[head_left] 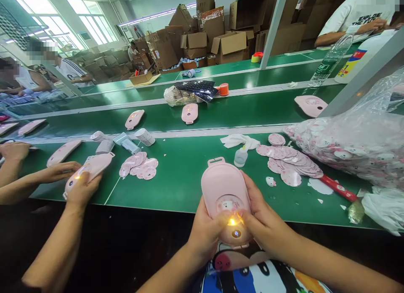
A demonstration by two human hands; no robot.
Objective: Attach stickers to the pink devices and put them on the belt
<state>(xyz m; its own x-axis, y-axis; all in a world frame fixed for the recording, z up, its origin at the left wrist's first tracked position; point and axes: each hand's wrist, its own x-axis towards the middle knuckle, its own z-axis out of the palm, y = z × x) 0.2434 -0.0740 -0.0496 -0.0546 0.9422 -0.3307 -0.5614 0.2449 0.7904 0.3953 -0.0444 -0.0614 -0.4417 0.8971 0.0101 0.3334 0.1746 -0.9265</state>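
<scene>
Pink plastic fan (224, 192) sits gripped between the left hand (206, 230) and right hand (263, 223), just over the near edge of the green table (183, 179), thumbs pressing a small lit spot. Round pink stickers (288, 160) lie spread nearby toward the right edge.
</scene>
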